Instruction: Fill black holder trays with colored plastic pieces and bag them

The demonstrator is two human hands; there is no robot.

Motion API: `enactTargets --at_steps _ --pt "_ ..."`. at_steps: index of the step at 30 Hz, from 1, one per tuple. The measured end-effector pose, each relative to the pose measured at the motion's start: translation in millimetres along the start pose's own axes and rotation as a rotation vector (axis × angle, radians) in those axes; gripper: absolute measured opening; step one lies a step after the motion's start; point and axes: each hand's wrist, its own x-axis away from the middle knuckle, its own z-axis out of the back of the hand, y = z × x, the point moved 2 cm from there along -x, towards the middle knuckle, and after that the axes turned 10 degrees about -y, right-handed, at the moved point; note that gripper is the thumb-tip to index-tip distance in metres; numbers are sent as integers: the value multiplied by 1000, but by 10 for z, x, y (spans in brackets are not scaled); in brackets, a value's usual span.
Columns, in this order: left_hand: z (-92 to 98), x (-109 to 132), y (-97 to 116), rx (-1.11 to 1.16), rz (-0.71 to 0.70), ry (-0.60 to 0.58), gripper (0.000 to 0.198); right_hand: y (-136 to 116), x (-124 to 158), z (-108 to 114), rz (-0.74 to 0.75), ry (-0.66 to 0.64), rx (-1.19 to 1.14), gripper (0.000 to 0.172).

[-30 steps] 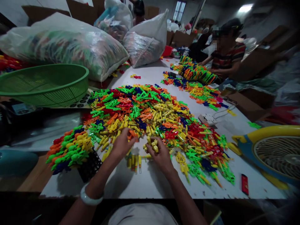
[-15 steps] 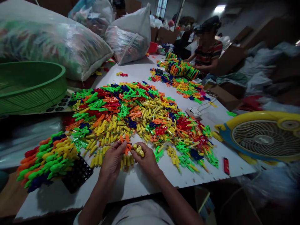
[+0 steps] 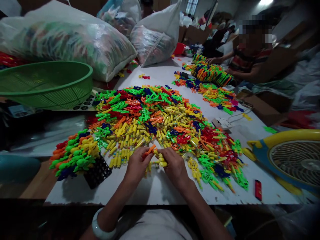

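Left hand [image 3: 137, 164] pinching an orange plastic piece [image 3: 149, 150], right hand [image 3: 175, 164] pinching a yellow plastic piece [image 3: 160, 159], both met just above the white counter [image 3: 160, 190] by the multicoloured pile [image 3: 160, 123].

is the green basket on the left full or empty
Cannot tell: the green basket sits tilted beside the big plastic bag; the visible inner mesh looks bare, but its bottom is hidden.

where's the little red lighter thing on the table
In the head view the small red lighter-like object lies flat near the table's front right edge, just below the yellow and blue fan.
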Motion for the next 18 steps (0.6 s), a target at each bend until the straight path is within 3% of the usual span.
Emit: enactTargets --at_steps 5,10,14,18 --pt "-13 69 52 -175 -146 -1 17 -122 -14 -41 12 88 300 23" --pt "28 166 129 -278 -252 0 25 -122 -60 47 -37 -21 220 20" --pt "137 103 96 -304 -261 -173 26 -25 -74 80 -21 -54 210 19" --pt "233 18 -21 -240 -208 -403 19 189 -67 -28 -76 -240 -126 12"
